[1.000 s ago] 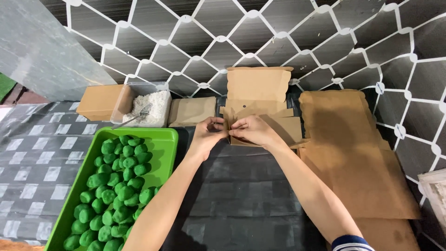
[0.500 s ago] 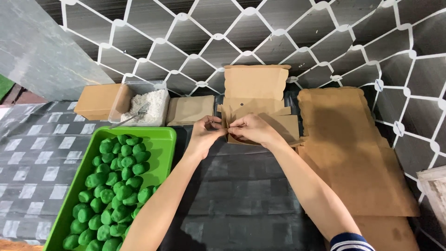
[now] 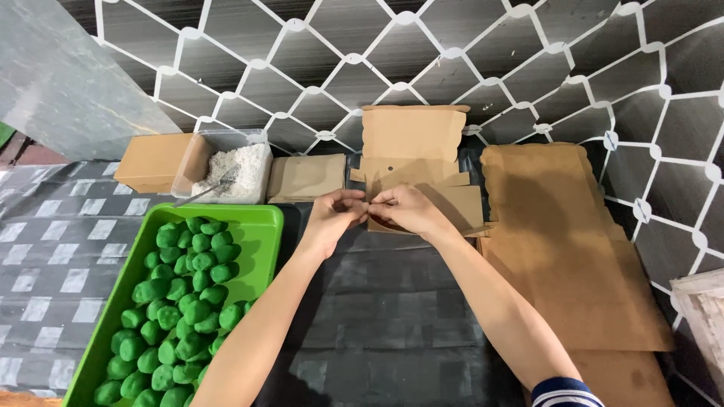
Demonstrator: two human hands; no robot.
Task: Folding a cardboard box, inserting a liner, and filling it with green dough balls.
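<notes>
Dark, faintly checked sheeting covers the surface [image 3: 392,316], and behind it stands a wall of dark panels crossed by a white diamond lattice [image 3: 317,68].

Both hands meet at the front edge of a half-folded brown cardboard box [image 3: 411,162]. The left hand [image 3: 335,215] has its fingers curled in, pinching a small flap or tab at the box's near edge. The right hand [image 3: 403,211] mirrors it, fingertips closed on the same edge, knuckles almost touching the left. Exactly what lies between the fingertips is too small to make out. The box itself sits at the back of the surface, its lid panel standing upright against the wall and its side flaps only partly turned in.

Just left of the box lies a flat folded cardboard piece [image 3: 305,177]; beyond that, a clear tub of white powder [image 3: 230,166] with a metal scoop [image 3: 207,190], then a closed brown box [image 3: 154,160]. A green tray [image 3: 260,226] heaped with green balls [image 3: 181,294] fills the near left. To the right, a stack of flat cardboard blanks [image 3: 566,249].

As a judgement: the thin card could tear or crease if the flap is forced at a wrong angle, and the upright lid may tip forward over the hands.
</notes>
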